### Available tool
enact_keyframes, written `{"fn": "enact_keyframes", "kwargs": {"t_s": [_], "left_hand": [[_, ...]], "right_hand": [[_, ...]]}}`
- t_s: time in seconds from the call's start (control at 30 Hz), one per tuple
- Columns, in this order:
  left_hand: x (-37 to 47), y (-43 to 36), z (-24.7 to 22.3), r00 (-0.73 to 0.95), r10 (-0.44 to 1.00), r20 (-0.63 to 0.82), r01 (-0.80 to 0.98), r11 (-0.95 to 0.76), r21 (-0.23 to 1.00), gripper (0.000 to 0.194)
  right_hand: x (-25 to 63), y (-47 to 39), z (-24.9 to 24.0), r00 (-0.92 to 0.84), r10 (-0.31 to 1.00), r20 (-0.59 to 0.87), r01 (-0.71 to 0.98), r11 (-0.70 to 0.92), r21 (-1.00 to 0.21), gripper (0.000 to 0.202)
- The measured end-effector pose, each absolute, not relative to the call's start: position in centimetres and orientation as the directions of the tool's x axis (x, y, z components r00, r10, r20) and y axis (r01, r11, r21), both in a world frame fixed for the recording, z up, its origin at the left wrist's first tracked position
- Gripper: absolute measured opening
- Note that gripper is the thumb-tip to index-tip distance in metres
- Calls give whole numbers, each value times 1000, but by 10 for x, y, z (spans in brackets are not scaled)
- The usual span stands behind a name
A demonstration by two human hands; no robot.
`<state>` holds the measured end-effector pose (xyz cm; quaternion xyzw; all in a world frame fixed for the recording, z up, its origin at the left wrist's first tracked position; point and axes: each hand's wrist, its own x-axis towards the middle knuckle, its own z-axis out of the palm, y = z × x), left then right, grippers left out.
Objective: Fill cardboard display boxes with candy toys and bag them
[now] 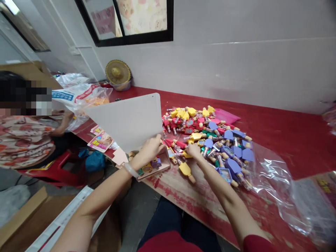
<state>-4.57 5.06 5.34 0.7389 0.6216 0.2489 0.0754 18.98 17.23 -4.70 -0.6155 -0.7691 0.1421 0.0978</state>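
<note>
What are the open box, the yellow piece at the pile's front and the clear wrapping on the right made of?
Open box: probably cardboard; its pale, matt lid is stiff and flat.
Yellow piece: perhaps matt-painted wood, since its tan end looks like bare wood; possibly plastic.
Clear wrapping: glossy plastic film, judging by creases and bright reflections.

Soft, even indoor light falls across the table (273,129), a bright lamp (12,6) glows in the upper left corner, and sharp white glare streaks the clear plastic (274,171). The floor (133,206) lies in dim shadow. Wide-angle stretch and blur soften the edges; coarse pixels mask part of a co-worker (23,136).
</note>
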Motion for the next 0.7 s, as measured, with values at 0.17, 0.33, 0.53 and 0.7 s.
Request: {"fn": "enact_keyframes", "kwargs": {"t_s": [0.17,0.33,0.53,0.7], "left_hand": [[-34,79,23,205,972,114,929,-230,290,17],[-44,76,16,315,944,95,871,-327,367,15],[-51,72,12,313,945,95,813,-319,486,20],[-53,84,27,337,940,-56,874,-290,390,13]], "right_hand": [[209,177,-69,-122,991,-63,866,75,-495,21],[224,140,-80,-158,987,10,420,76,-904,39],[212,97,-73,-332,942,-54,-347,-175,-921,43],[196,80,-62,-419,905,-70,-337,-226,-914,35]]}}
